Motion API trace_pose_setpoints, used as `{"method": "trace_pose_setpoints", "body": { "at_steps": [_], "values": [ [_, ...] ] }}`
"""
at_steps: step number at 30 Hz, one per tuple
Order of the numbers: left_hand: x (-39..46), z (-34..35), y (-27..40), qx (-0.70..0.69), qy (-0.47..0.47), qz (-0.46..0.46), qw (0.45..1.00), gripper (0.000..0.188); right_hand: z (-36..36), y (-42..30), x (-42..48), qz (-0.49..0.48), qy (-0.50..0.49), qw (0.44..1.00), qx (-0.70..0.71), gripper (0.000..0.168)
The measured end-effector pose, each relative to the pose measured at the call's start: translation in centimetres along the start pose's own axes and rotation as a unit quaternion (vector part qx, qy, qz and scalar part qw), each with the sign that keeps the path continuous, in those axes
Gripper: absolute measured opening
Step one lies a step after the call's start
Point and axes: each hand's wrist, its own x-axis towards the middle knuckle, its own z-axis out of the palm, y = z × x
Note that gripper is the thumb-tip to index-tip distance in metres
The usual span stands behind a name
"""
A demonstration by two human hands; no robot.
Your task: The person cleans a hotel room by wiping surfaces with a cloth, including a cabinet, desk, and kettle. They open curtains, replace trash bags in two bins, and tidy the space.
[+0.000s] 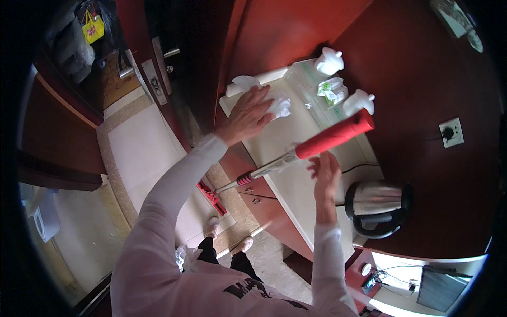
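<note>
My left hand (249,117), fingers spread, is over a crumpled white cloth or tissue (280,104) at the far-left end of a pale countertop (273,152). Whether the hand presses on it is hidden. My right hand (326,170) has loosely bent fingers and nothing visible in it; it is just below the thick red grip (336,134) of a mop. The mop's metal pole (273,165), partly wrapped in clear plastic, slants across the counter's front edge. Its red head (212,198) is down on the floor near my feet.
Two white lidded cups (330,61) and a white-green packet (332,91) sit by a clear tray (311,93) at the back. A steel electric kettle (376,198) stands at right, near a wall socket (451,132). An open door (154,81) is at left.
</note>
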Motion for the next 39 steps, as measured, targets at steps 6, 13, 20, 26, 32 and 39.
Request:
{"method": "trace_pose_setpoints", "body": {
  "at_steps": [6,13,20,26,32,39],
  "values": [
    [-2.7,3.5,-2.4,0.043,-0.119,-0.031,0.991,0.046,3.9,8.3,13.9,0.244,-0.017,0.904,0.352,0.027],
    [-3.3,2.6,-3.6,0.048,-0.114,-0.051,0.991,0.043,9.1,7.1,16.8,0.268,0.086,0.883,0.375,0.020],
    [-2.9,2.7,-3.4,0.027,-0.117,-0.041,0.992,0.044,8.6,8.2,15.3,0.253,0.009,0.887,0.387,0.017],
    [-2.3,2.2,-3.0,0.009,-0.127,-0.056,0.990,0.045,9.6,6.3,10.0,0.307,0.007,0.887,0.344,0.017],
    [-2.1,1.9,-2.7,0.024,-0.141,-0.056,0.988,0.048,9.8,5.7,8.9,0.292,-0.004,0.894,0.339,0.019],
    [-2.3,2.4,-2.9,0.036,-0.142,-0.048,0.988,0.050,9.6,7.3,11.4,0.327,0.009,0.889,0.321,0.017]
  ]
}}
